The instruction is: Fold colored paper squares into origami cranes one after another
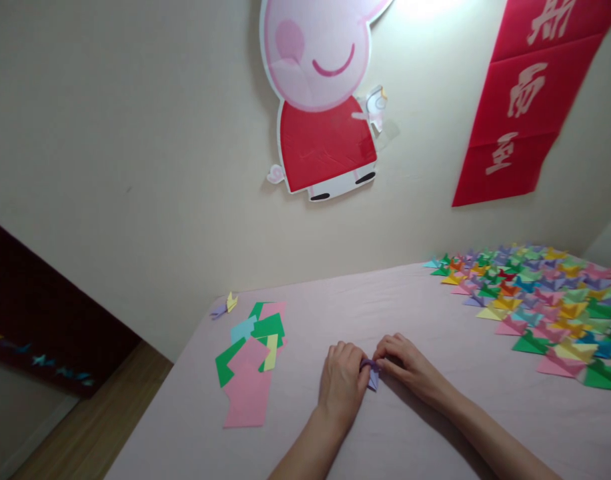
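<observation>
A small purple folded paper (373,380) lies between my two hands, near the front middle of the pale pink tabletop (335,313). My left hand (341,377) is closed on its left side, fingers bent and thumb hidden behind the knuckles. From the right, my right hand (401,363) pinches the paper's upper right part between thumb and fingertips. One pointed end of the paper sticks out toward me below the fingers. The folds under my fingertips are hidden.
Loose coloured paper sheets (250,393) overlap to the left. Two small folded paper figures (225,307) sit at the far left corner. Rows of colourful folded paper birds (550,307) cover the right side. A wall stands behind, with a cartoon pig cutout (328,143) and red banner (520,100).
</observation>
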### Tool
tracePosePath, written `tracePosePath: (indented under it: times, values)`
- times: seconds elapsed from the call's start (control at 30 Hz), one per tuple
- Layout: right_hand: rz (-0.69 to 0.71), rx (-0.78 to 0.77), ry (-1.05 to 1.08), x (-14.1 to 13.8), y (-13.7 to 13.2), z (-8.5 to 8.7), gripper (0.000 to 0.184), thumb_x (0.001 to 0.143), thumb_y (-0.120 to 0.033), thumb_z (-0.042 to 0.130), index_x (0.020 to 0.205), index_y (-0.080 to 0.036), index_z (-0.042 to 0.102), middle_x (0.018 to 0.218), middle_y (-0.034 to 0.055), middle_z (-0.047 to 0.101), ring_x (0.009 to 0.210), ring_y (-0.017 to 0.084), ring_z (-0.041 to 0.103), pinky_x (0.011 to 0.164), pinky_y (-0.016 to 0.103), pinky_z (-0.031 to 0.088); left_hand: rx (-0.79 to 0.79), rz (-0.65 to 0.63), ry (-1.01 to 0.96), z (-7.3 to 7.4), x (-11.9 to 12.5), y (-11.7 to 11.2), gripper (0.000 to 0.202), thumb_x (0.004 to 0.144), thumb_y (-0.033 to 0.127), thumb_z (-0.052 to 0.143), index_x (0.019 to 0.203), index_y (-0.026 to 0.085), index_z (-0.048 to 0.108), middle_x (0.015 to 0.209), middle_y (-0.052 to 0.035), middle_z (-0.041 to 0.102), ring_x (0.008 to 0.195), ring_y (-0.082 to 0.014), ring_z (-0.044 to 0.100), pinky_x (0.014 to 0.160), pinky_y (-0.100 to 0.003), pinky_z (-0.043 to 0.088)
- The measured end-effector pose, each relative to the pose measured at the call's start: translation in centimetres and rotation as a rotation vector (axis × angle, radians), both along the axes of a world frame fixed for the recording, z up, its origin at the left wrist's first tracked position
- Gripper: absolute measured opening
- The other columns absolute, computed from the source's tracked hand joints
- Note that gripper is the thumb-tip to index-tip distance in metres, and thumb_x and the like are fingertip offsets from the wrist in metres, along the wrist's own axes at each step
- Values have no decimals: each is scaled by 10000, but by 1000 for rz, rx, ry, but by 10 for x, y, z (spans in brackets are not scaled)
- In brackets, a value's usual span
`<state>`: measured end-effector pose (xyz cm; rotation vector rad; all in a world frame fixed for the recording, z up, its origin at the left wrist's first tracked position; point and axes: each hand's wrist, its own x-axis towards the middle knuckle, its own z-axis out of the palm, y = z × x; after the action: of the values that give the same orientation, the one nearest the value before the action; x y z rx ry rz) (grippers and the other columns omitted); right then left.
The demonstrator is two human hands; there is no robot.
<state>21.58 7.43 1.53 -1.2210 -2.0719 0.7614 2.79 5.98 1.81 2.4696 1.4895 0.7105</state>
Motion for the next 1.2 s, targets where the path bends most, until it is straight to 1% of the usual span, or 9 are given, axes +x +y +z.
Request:
tracePosePath:
  times: [0.1,0.23,0.33,0.47,0.6,0.77,0.9,1.03,1.2]
  values:
    - [-19,16,12,-1,0,-1,213,933,-311,486,798,-243,636,836,31,666,865,224,561,839,380,423,4,5,3,0,0,0,105,909,121,577,852,207,557,885,0,623,882,-192,537,797,-322,387]
    - [-40,25,-7,-4,-1,-1,189,904,-315,528,762,-243,629,816,25,671,850,223,567,812,367,430,5,5,11,1,0,2,92,902,140,606,856,206,561,882,-2,626,876,-196,545,796,-329,390]
    - [-51,7,-23,-5,0,0,183,894,-325,542,761,-241,635,818,27,680,848,224,566,808,368,432,1,6,14,1,1,2,99,891,137,621,851,204,559,879,-3,626,874,-200,545,790,-331,394]
    - [-61,0,-40,-4,1,1,243,923,-350,497,779,-238,657,821,39,681,845,230,554,807,376,420,-5,5,20,0,1,0,109,873,116,625,865,202,559,884,-4,619,878,-205,536,787,-339,399]
    - [-65,2,-87,-1,1,-1,203,892,-351,544,768,-252,671,841,40,680,875,244,545,827,390,396,-7,4,32,0,4,-2,108,856,127,645,868,207,575,908,-11,614,898,-218,525,788,-348,403]
    - [-33,-12,-74,1,3,-6,201,882,-362,554,764,-255,677,844,37,684,878,244,549,829,385,401,-16,10,28,-1,6,0,76,868,142,636,860,209,601,927,-20,620,919,-226,528,805,-358,401]
    - [-51,-9,-81,-1,3,-7,152,855,-320,584,746,-252,665,818,25,682,865,238,550,813,374,398,-36,21,-4,-1,7,1,81,879,138,610,826,198,609,910,-27,632,905,-220,538,814,-357,397]
    - [-92,-9,-117,-6,2,-4,99,819,-273,608,733,-247,647,803,14,682,864,237,553,807,374,390,-68,22,-50,3,4,2,102,871,117,595,806,190,624,875,-28,648,890,-215,551,795,-344,397]
    - [-125,-6,-133,-10,2,-2,66,790,-251,620,730,-242,648,807,22,675,860,243,551,794,379,384,-115,-17,-111,7,-3,6,141,879,108,579,812,211,649,853,6,676,867,-182,571,791,-300,402]
